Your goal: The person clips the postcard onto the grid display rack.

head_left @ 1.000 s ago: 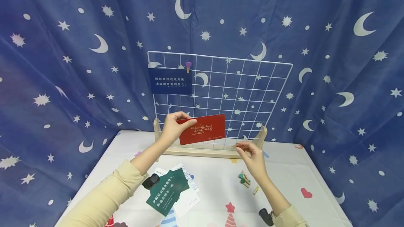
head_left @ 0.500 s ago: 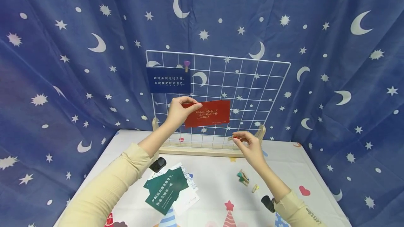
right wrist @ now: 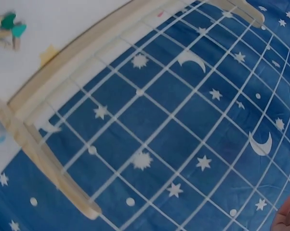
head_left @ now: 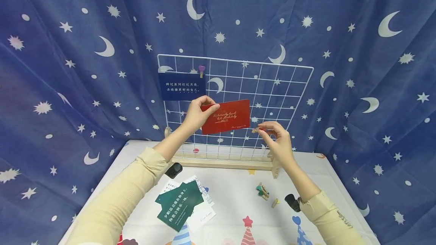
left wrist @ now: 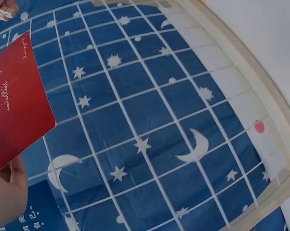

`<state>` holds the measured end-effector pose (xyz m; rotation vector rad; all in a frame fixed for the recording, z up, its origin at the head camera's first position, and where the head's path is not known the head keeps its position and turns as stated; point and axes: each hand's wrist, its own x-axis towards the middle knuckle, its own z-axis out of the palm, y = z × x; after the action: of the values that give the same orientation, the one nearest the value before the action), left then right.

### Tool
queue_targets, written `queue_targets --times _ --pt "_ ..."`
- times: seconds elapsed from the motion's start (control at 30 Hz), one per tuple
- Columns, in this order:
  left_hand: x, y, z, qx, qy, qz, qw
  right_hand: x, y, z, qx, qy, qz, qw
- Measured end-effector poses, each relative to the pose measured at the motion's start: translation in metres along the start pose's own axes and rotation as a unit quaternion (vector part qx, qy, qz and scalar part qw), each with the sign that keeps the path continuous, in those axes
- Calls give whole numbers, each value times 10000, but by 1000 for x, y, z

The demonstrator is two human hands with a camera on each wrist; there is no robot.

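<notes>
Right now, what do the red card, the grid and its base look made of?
Red card: probably smooth cardstock, thin yet flat. Grid: likely white-coated metal wire, thin straight bars. Base: apparently bare wood, pale with faint grain.

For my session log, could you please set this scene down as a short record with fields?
Left hand: pinches a red card by its upper left corner, in front of the grid
Right hand: pinches a wooden clip, apart from the red card
White wire grid: stands upright on a wooden base
Upper left of grid: dark blue card, purple heart clip at its top edge
Table: overlapping cards, green card on top; small clips to their right
</notes>
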<state>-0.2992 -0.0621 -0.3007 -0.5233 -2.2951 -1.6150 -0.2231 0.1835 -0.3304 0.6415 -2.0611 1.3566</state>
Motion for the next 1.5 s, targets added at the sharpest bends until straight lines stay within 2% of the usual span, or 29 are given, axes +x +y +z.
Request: queue_targets --times 0.17,0.47,0.73,0.83,1.0,1.27,1.5 --pt "14 7 0 66 252 -48 9996 19 -4 -4 -254 -60 -126 9996" --pt "32 22 9 207 501 -27 9985 61 16 -11 -671 123 -3 9977" --pt "45 31 17 401 728 -58 9965 95 8 -17 -1081 199 -190 9938" --pt "49 32 17 499 835 -95 9952 109 5 -16 -1180 251 -116 9926" --pt "55 33 15 573 900 37 9943 130 0 -13 -1378 364 1 9898" --pt "61 34 17 757 855 -5 9935 152 -8 -5 -1763 452 -20 9833" --pt "70 37 15 693 1031 -74 9922 165 -17 -4 -2027 140 32 9791"
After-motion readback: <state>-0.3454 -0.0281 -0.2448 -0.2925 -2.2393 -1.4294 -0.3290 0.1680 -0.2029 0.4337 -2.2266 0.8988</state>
